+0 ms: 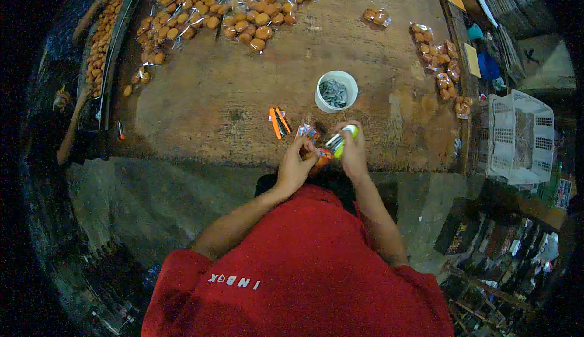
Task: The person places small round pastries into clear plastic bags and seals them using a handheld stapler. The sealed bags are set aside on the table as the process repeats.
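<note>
My right hand (353,147) is closed around a lime-green and white stapler (342,141), its jaws pointing left and down near the table's front edge. My left hand (299,161) pinches the top of a small clear bag of round brown baked goods (322,160) with a red and blue printed label, just left of the stapler. Several printed labels (307,131) fan out above my left fingers; whether that hand also holds them, I cannot tell. Beyond my hands stands a white round tub (336,91) with small grey metal pieces in it. Orange-handled cutters or knives (278,122) lie to the left.
Clear bags of round baked goods (255,17) cover the table's far left; smaller labelled bags (440,56) line the right edge, and one (377,16) lies apart. White plastic crates (520,138) stand at right. Another person's arms (75,122) reach by a long tray (102,47) at left.
</note>
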Motion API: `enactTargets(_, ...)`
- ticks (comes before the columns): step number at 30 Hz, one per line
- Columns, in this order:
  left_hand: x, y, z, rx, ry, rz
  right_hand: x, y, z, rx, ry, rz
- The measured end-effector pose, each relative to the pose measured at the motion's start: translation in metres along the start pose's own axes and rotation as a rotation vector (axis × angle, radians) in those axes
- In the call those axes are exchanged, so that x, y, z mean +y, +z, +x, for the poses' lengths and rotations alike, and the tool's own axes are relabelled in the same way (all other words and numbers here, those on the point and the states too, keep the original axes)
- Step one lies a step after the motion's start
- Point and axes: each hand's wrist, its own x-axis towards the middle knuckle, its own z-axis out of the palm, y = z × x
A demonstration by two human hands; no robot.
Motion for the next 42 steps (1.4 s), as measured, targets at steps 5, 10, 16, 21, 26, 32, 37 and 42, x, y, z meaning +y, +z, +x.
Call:
enactTargets(5, 0.019, 0.011, -0.004, -0.023, 0.076, 0.091, -0.010, 0.019, -0.002, 0.091, 0.130, -0.214)
enactTargets(10, 0.031, 0.038, -0.002, -0.007, 0.141, 0.146, 0.007, 0.012, 0.020, 0.341, 0.009, -0.506)
enactTargets(16, 0.020, 0.069, 0.012, 0.051, 0.041, 0.180, -0.008, -0.019, 0.036, 0.137, 0.160, -0.306)
enactTargets(21, 0.006, 0.087, 0.012, 0.052, -0.040, 0.055, -0.031, -0.045, 0.058, 0.215, -0.020, -0.396)
enactTargets(26, -0.010, 0.059, 0.000, 0.244, -0.065, 0.073, -0.008, -0.102, 0.087, 0.127, -0.110, -0.878)
enactTargets(32, -0.028, -0.004, -0.031, 0.505, -0.043, -0.104, 0.022, -0.072, 0.049, -0.139, -0.543, -1.359)
enactTargets(37, -0.039, -0.062, -0.042, 0.595, -0.110, -0.252, 0.045, 0.096, 0.051, -0.562, -0.257, -1.191)
enactTargets(42, -0.045, -0.113, -0.034, 0.538, -0.104, -0.203, 0.036, 0.148, 0.065, -0.609, -0.065, -1.300)
